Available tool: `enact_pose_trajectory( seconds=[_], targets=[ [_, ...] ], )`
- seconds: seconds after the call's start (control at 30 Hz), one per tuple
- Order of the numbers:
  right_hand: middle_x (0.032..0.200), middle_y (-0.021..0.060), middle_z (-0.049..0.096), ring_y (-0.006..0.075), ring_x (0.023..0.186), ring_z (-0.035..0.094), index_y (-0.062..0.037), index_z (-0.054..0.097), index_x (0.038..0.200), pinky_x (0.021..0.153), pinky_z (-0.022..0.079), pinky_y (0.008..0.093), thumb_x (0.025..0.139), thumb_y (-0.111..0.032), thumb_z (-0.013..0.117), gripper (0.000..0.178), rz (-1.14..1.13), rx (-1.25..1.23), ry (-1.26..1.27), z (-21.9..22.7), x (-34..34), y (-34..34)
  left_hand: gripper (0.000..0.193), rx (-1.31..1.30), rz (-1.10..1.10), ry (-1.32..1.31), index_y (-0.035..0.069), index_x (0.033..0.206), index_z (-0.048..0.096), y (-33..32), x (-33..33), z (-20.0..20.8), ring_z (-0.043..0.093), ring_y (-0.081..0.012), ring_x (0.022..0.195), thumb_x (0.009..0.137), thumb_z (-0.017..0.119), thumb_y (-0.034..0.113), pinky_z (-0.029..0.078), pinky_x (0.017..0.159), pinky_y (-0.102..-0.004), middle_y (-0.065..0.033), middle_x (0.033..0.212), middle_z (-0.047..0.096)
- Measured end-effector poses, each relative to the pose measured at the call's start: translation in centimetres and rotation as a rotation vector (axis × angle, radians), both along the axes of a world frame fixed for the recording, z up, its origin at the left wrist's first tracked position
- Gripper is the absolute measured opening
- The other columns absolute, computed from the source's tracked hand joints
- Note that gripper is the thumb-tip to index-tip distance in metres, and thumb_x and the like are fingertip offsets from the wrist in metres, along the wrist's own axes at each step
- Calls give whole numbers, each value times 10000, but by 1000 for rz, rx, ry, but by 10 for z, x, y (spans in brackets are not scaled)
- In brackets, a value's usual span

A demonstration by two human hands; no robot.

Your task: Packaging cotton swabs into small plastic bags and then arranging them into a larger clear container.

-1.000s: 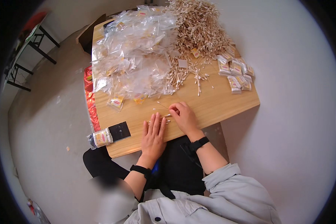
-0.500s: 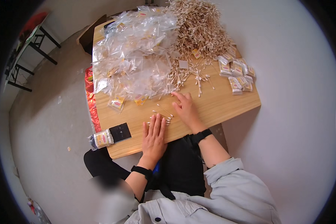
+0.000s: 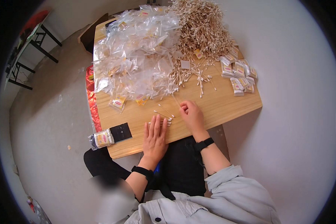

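Observation:
My left hand (image 3: 155, 137) lies flat near the front edge of the wooden table (image 3: 220, 102), fingers stretched out over a small row of cotton swabs whose tips show beside them. Just beyond its fingertips are a few loose cotton swabs (image 3: 163, 114). To the right, my right hand (image 3: 192, 115) is closed in a pinch on a single cotton swab (image 3: 176, 100), which points away and to the left. Part of that swab is hidden by the fingers.
Clear plastic bags (image 3: 138, 56) are heaped at the far left, a large pile of cotton swabs (image 3: 201, 31) at the far right. Filled packs (image 3: 238, 72) sit near the right edge. A swab bundle (image 3: 102, 139) lies by a black flat piece (image 3: 122, 132) at the left corner.
My right hand has drawn back toward me from the bags' edge and its fingers have closed on a cotton swab. My left hand stays in place.

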State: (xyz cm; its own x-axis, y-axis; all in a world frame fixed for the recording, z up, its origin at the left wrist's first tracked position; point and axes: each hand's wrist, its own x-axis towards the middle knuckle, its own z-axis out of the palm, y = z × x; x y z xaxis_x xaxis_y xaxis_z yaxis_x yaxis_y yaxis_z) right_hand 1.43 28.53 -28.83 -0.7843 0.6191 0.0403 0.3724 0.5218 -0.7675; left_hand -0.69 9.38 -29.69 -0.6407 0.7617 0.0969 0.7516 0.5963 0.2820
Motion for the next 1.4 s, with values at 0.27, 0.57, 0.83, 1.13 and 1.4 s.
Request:
enact_pose_trajectory(
  seconds=[0.27,0.57,0.83,1.13,1.4],
  targets=[
    [900,82,597,186,718,605,-62,674,1011,664,499,328,826,-86,688,187,225,-43,66,-2,-1,-10,883,-36,-7,3,124,1500,349,2,0,4,190,-287,1490,691,698,174,117,1205,-485,-144,1592,227],
    [966,106,615,314,889,622,-97,606,1073,721,503,447,797,-189,731,316,-372,366,11,-19,-5,73,873,-8,-11,-33,102,1501,336,2,1,5,213,-288,1483,698,677,130,119,1201,-495,-140,1583,260],
    [778,75,668,295,756,654,-113,663,829,675,517,416,825,-229,688,119,-164,87,-167,-13,-2,49,829,5,6,-18,95,1490,355,2,2,3,238,-284,1473,717,653,113,155,1193,-496,-137,1567,292],
    [865,84,637,220,741,643,-71,679,899,686,525,341,829,-164,700,119,171,-46,-28,5,-11,-1,775,36,1,-14,100,1479,376,4,0,4,258,-293,1465,749,633,121,187,1182,-506,-151,1556,308],
    [861,98,655,227,767,659,-41,675,903,715,532,328,835,-175,700,151,276,-345,-43,3,-19,19,775,43,2,6,106,1485,370,4,0,1,247,-292,1470,756,631,140,191,1183,-499,-148,1560,301]
  ],
)
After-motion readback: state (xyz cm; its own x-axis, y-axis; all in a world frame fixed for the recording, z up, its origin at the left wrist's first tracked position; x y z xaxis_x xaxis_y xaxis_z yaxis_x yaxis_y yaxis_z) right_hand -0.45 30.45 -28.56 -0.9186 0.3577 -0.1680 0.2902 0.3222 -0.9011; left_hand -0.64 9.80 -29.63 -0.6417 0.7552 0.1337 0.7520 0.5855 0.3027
